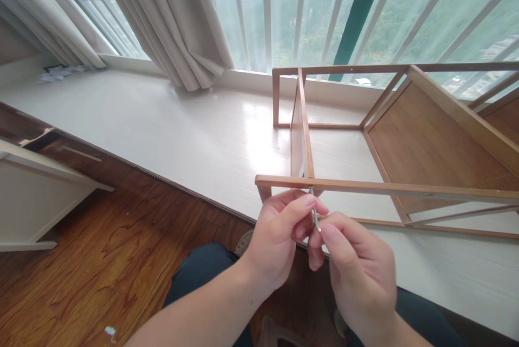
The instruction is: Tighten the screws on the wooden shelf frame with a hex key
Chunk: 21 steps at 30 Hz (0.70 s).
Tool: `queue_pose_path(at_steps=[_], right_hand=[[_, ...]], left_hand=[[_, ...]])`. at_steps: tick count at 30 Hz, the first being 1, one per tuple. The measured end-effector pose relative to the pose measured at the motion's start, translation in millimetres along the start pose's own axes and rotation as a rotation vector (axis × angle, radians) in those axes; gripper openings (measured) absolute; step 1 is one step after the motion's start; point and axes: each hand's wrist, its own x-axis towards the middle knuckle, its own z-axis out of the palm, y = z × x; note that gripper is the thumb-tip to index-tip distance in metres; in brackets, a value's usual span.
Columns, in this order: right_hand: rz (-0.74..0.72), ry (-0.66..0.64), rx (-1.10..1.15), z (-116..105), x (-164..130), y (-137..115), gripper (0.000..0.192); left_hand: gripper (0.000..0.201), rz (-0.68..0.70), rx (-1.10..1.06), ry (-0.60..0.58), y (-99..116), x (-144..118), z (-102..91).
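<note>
A slim silver Allen key [316, 219] runs from the near rail of a brown wooden shelf frame [357, 186] down to my fingers, its lower end bent. My left hand [275, 236] is closed, pinching the shaft between thumb and fingers just below the rail. At the bent lower end, my right hand [360, 268] is closed on the same key with thumb and fingertips. The key's upper tip meets the rail's side, level with a crosspiece [306, 136]; any screw there is hidden. The frame lies on its side on the pale window ledge.
Wooden panels [438, 144] span the frame on the right. Behind it stand white window bars [302, 12] and a beige curtain [162, 17]. Small papers [60, 72] lie at the ledge's far left. A white piece of furniture [40, 195] stands on the wooden floor [133, 249].
</note>
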Motion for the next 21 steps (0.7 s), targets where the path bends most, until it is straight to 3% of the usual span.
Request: queue_pose_path(at_steps=[4, 8, 16, 21], right_hand=[[0.077, 0.001, 0.165, 3.3, -2.6, 3.0, 0.035], [0.095, 0.001, 0.195, 3.2, -2.6, 1.4, 0.035], [0.002, 0.007, 0.105, -1.4, -8.3, 13.9, 0.037], [-0.100, 0.053, -0.034, -1.1, -3.1, 8.9, 0.030]], left_hand=[[0.031, -0.019, -0.008, -0.011, -0.8, 0.6, -0.8], [0.033, -0.022, 0.002, -0.009, -0.2, -0.2, 0.0], [0.029, 0.006, 0.027, 0.007, 2.2, -2.2, 3.3], [0.026, 0.064, 0.083, 0.056, 2.1, -3.4, 3.6]])
